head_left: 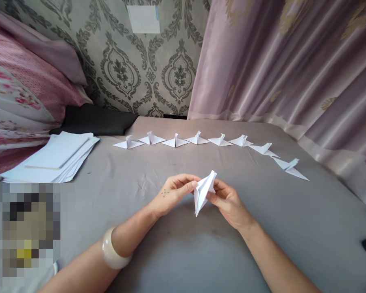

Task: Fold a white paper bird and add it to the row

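Folded paper (203, 191) held above the grey bed (293, 228), pinched between left hand (173, 191) at its 9 o'clock and right hand (228, 203) at its 3 o'clock, both grips closed on it. Paper stack (53, 158) at 10 o'clock; row of finished paper figures (198, 139) at 12 o'clock.

Grey bed (158, 252) w/ paper stack (53, 158), folded birds (198, 139)
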{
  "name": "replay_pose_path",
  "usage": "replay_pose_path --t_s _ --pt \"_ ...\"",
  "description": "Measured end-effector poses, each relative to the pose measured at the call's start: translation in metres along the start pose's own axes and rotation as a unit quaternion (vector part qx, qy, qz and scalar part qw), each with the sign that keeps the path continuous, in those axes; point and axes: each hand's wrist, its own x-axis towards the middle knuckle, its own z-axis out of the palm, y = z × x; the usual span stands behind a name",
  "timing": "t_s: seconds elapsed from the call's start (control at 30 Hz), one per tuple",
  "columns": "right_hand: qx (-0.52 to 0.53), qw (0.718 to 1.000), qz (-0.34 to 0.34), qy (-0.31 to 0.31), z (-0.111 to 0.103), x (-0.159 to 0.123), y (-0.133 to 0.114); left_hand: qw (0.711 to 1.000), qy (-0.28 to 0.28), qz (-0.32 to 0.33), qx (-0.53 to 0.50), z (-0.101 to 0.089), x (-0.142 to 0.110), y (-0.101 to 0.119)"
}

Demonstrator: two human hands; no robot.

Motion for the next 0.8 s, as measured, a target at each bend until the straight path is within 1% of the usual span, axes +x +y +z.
replay_pose_path --t_s 0.07,0.17,0.27,0.33,0.4,0.47,0.53,0.63,0.7,0.8 --pt "-0.01 1.0 0.003 -0.002 -0.001 0.0 0.001 1.0 -0.003 -0.019 -0.007 0.001 0.001 0.003" --pt "-0.01 1.0 0.004 -0.021 -0.003 -0.001 0.004 0.999 -0.005 -0.032 -0.026 0.002 0.002 0.004" --pt "-0.019 1.0 0.005 -0.015 -0.002 0.0 0.008 0.999 0.015 -0.034 0.002 0.006 0.001 0.0" --pt "-0.027 1.0 -0.001 0.013 0.001 0.0 0.012 0.997 0.052 -0.014 0.055 0.011 -0.002 -0.004" --pt "-0.035 0.999 -0.006 0.041 0.004 0.0 0.015 0.987 0.094 0.023 0.127 0.015 -0.005 -0.006" --pt "-0.039 0.997 -0.008 0.059 0.006 0.0 0.016 0.976 0.115 0.053 0.175 0.018 -0.008 -0.006" --pt "-0.03 0.997 -0.004 0.066 0.006 0.0 0.017 0.979 0.102 0.052 0.168 0.018 -0.009 -0.003" --pt "-0.02 0.997 -0.011 0.071 0.003 0.0 0.016 0.995 0.037 0.012 0.094 0.014 -0.007 0.0" --pt "-0.027 0.997 -0.023 0.071 0.0 0.0 0.015 0.999 0.004 -0.002 0.049 0.012 -0.004 -0.002" --pt "-0.043 0.997 -0.027 0.053 -0.003 0.0 0.013 1.0 -0.008 -0.003 0.015 0.009 -0.001 -0.01"
